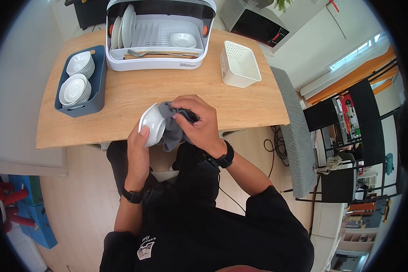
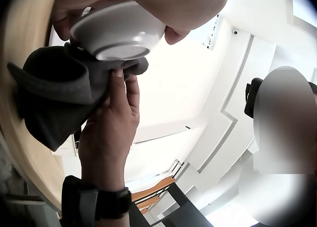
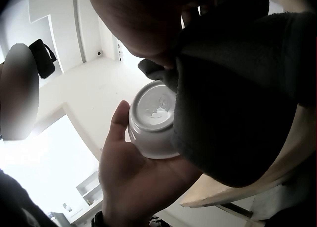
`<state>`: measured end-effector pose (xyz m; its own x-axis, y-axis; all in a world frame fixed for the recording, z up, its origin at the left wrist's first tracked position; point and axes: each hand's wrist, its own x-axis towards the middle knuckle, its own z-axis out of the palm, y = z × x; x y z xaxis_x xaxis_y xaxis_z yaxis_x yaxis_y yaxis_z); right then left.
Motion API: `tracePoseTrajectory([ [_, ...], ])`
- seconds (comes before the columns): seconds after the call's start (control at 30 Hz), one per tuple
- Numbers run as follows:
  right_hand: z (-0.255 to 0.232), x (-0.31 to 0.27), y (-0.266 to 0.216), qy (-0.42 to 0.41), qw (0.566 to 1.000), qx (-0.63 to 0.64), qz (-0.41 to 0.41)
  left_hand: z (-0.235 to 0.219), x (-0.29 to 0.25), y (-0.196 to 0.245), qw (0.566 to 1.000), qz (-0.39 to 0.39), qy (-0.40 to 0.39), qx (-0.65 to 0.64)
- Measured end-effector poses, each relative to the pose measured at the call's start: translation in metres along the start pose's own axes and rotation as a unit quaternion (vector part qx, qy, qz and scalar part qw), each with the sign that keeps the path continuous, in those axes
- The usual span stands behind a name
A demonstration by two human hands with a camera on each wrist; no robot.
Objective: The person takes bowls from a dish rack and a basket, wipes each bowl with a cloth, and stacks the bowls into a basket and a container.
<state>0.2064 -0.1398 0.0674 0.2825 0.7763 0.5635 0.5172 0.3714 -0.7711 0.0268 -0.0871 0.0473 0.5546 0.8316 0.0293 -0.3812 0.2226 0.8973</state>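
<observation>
A white bowl (image 1: 153,124) is tilted on its side over the table's front edge, gripped by the left hand (image 1: 138,152) with the thumb on its rim. The right hand (image 1: 198,124) pinches a dark grey cloth (image 1: 171,131), which touches the bowl's right side. From the left wrist view, the underside of the bowl (image 2: 121,34) shows above the cloth (image 2: 59,93), and the right hand (image 2: 111,128) holds the cloth from below. In the right wrist view the cloth (image 3: 233,103) hides part of the bowl (image 3: 153,118), with the left hand (image 3: 143,182) around it.
A dish rack (image 1: 156,63) with plates, a small bowl (image 1: 183,40) and utensils stands at the table's back. On the left, a blue-grey bin (image 1: 102,77) holds stacked white bowls (image 1: 75,89). A white perforated basket (image 1: 240,65) stands on the right of the wooden table (image 1: 136,86).
</observation>
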Motion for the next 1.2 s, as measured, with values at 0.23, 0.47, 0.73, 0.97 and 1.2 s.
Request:
tracePoseTrajectory([
  [0.23,0.001,-0.005,0.001,-0.007,1.0,-0.005,0.026,-0.01,0.002,-0.008,0.992,-0.002,0.03,-0.121],
  [0.47,0.002,-0.009,0.004,0.01,0.999,-0.023,0.038,0.002,0.006,-0.001,0.995,0.015,0.012,-0.101],
  [0.73,-0.005,-0.007,0.002,0.018,0.999,-0.017,0.043,0.009,0.001,0.004,0.998,0.03,-0.039,-0.031],
  [0.97,-0.005,-0.017,-0.002,-0.047,0.998,-0.018,0.034,0.001,0.009,0.004,0.996,0.066,0.029,-0.051],
  [1.2,-0.004,-0.02,-0.011,-0.065,0.998,0.01,0.016,-0.008,0.014,-0.003,0.99,0.115,0.053,0.056],
])
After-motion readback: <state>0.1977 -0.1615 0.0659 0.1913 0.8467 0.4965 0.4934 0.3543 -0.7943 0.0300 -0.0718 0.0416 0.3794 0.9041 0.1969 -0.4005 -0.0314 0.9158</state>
